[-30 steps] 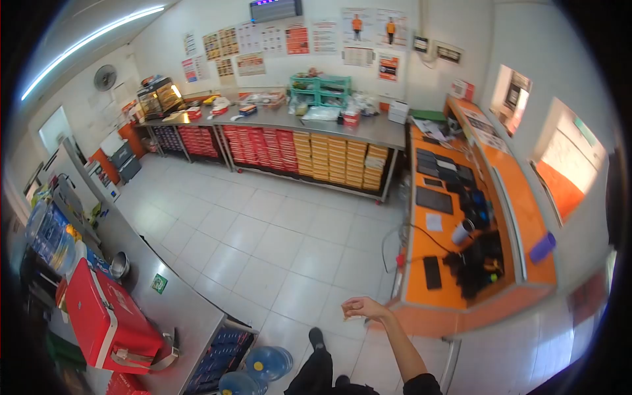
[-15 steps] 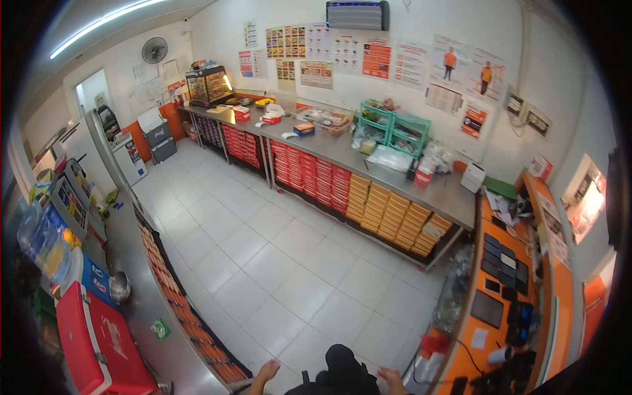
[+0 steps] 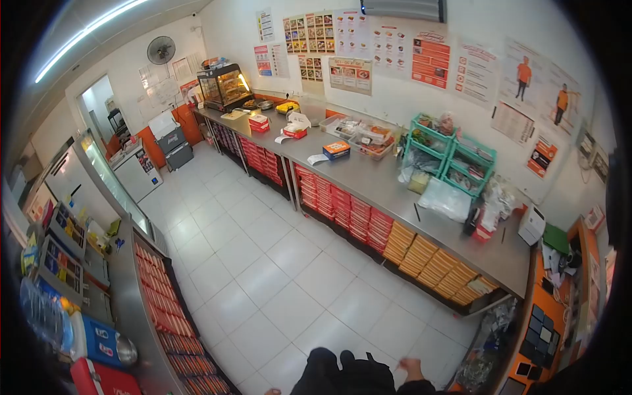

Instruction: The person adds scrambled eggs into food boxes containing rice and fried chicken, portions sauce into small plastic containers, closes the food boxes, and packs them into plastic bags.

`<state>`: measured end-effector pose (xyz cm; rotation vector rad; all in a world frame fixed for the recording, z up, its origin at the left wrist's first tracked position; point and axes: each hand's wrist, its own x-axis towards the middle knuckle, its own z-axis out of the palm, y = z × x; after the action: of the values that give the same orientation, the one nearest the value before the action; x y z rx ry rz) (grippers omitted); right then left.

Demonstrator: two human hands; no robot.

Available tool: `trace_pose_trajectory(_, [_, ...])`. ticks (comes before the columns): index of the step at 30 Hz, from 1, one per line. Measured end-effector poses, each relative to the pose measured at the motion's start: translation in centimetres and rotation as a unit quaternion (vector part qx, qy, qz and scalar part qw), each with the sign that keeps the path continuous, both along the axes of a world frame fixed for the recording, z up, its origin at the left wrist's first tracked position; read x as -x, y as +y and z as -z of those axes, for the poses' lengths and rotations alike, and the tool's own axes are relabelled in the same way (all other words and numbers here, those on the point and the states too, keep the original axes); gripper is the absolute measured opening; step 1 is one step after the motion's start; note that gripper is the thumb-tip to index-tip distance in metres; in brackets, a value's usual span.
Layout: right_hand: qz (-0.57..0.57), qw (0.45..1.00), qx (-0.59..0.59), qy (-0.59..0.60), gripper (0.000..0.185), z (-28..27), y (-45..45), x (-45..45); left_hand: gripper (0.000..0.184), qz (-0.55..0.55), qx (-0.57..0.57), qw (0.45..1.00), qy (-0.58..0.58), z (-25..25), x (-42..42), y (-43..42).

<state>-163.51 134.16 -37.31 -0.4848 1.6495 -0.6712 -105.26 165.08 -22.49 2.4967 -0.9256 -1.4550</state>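
My right hand [image 3: 411,369] hangs over the floor at the bottom of the view, right of my dark clothing. Its fingers look loosely apart, and I see nothing in them. Only a sliver of my left hand [image 3: 272,392] shows at the bottom edge; its fingers are cut off. Neither hand touches anything visible. Nearest to the right hand are the clear plastic bags [image 3: 478,359] under the end of the orange desk [image 3: 520,361]. Left of my left hand runs a steel counter [image 3: 146,322] with stacked boxes [image 3: 191,365] below.
Along the far wall, a long steel counter [image 3: 388,191] carries a food warmer [image 3: 224,89], plastic tubs [image 3: 370,141], green baskets [image 3: 469,164] and an orange-blue box [image 3: 336,150]. Red boxes [image 3: 332,204] and yellow boxes [image 3: 428,263] fill its shelf. A red cooler [image 3: 102,378] stands left. White floor tiles [image 3: 263,263] run between.
My viewpoint has moved forward, so the far counter and warmer look nearer. The right hand has risen in view; the left has dropped almost out of the bottom edge.
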Motion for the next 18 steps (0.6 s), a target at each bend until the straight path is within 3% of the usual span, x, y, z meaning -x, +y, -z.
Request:
trace_pose_trajectory(3, [-0.091, 0.988, 0.073, -0.097, 0.032, -9.4, -18.6, -17.3, 0.032, -0.074, -0.029, 0.997, 0.022, -2.3, -3.4, -6.8])
trace_pose_trajectory(6, [-0.312, 0.914, 0.166, -0.198, 0.031, -13.5, -35.5, -32.4, 0.032, -0.124, -0.019, 0.992, 0.034, -3.1, -8.0, -15.2])
trace_pose_trajectory(8, [-0.355, 0.88, 0.198, -0.245, 0.029, -19.6, -42.4, -42.3, 0.033, -0.138, -0.01, 0.99, 0.038, -3.0, -12.2, -21.0])
trace_pose_trajectory(10, [-0.312, 0.892, 0.188, -0.267, 0.03, -23.7, -46.6, -50.4, 0.033, -0.136, -0.006, 0.99, 0.037, -2.8, -17.2, -26.4])
trace_pose_trajectory(11, [-0.292, 0.897, 0.183, -0.277, 0.03, -24.1, -48.8, -53.3, 0.034, -0.131, -0.006, 0.991, 0.036, -2.5, -19.8, -28.6])
trace_pose_trajectory(14, [-0.371, 0.835, 0.185, -0.361, 0.035, -24.4, -53.9, -60.6, 0.035, -0.093, -0.011, 0.995, 0.024, -1.7, -28.8, -34.8])
trace_pose_trajectory(18, [-0.311, 0.888, 0.127, -0.313, 0.035, -20.9, -56.2, -69.2, 0.036, 0.104, 0.064, 0.99, -0.07, 1.1, -43.9, -46.0])
